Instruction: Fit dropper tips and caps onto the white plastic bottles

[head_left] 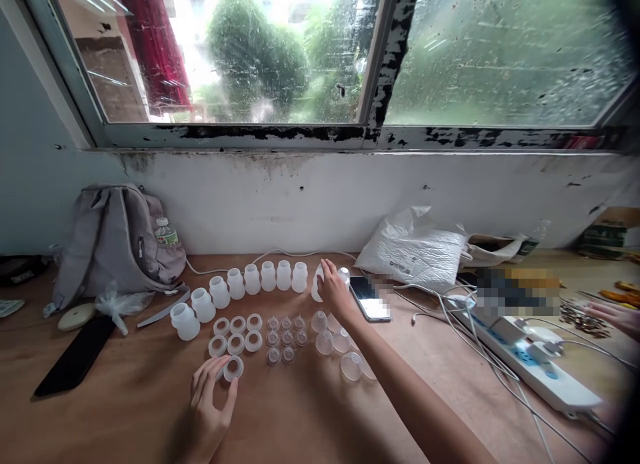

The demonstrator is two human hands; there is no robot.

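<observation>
My left hand (210,401) rests low over the table, thumb and fingers pinching a translucent white ring (227,373) at the near end of the ring rows. Farther off, my right hand (334,289) is closed around a small frosted bottle (317,285), partly hidden behind the fingers. Just right of that hand, a clear rounded top (344,275) shows; its lower part is covered. An arc of open frosted bottles (251,279) stands to the left. Between my hands lie more rings (236,344), several clear teats (287,339) in rows, and clear dome caps (351,367), partly behind my right forearm.
A phone (371,299) lies right of my right hand, before a silver padded bag (413,247). Cables and a power strip (530,367) run along the right. A grey backpack (120,237) and black pouch (75,357) sit left. Another person's hand (613,315) is at far right.
</observation>
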